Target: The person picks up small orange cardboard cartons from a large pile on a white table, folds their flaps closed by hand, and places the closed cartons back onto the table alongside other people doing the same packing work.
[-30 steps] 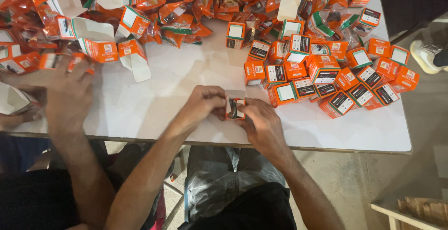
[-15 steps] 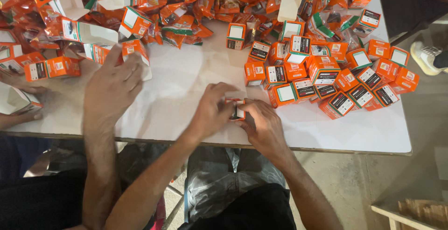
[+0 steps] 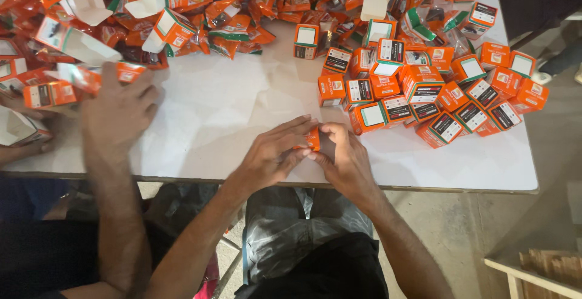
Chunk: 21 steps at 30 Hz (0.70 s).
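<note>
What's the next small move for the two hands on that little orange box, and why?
Probably press the box's end shut, then slide it right. Both the left hand and right hand pinch one small orange box over the white table, and closed boxes sit grouped to the right. Whether its flap is tucked is hidden by the fingers.

We see a small box [image 3: 313,139] at the counter's [image 3: 230,111] lower middle, between left hand [image 3: 273,153] and right hand [image 3: 345,159]. Closed boxes [image 3: 424,93] pile at upper right; open cartons [image 3: 121,14] spread across upper left, above a co-worker's hand [image 3: 118,114].
</note>
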Tool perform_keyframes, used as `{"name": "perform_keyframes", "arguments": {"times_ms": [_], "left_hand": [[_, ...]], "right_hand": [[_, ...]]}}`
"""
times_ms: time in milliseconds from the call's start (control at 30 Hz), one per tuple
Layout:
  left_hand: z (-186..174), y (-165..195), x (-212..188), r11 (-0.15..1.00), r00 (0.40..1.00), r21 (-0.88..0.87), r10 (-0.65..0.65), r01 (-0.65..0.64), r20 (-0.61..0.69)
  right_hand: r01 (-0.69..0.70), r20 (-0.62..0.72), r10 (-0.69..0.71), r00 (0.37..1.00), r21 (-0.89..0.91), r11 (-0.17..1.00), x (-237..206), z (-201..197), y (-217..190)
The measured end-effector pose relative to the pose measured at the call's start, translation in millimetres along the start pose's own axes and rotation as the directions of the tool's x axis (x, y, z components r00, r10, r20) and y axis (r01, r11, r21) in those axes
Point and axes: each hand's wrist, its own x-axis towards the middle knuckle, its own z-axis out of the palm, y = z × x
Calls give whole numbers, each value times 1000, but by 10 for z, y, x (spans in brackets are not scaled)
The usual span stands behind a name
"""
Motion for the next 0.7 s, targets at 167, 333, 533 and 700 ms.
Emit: {"name": "perform_keyframes", "arguments": {"times_ms": [167, 333, 533, 700], "left_hand": [[-23, 26, -11, 965, 988, 215, 147, -152, 43], [15, 74, 37, 993, 1000, 120, -15, 17, -18], [3, 49, 37, 980, 995, 180, 68, -81, 74], [40, 80, 28, 963, 993, 249, 87, -104, 78]], "right_hand": [[47, -7, -47, 999, -6, 999, -2, -15, 10], [22, 6, -22, 1000, 11, 1000, 6, -5, 9], [28, 3, -28, 1000, 10, 1000, 7, -46, -9], [54, -9, -54, 998, 6, 999, 29, -64, -70]]}}
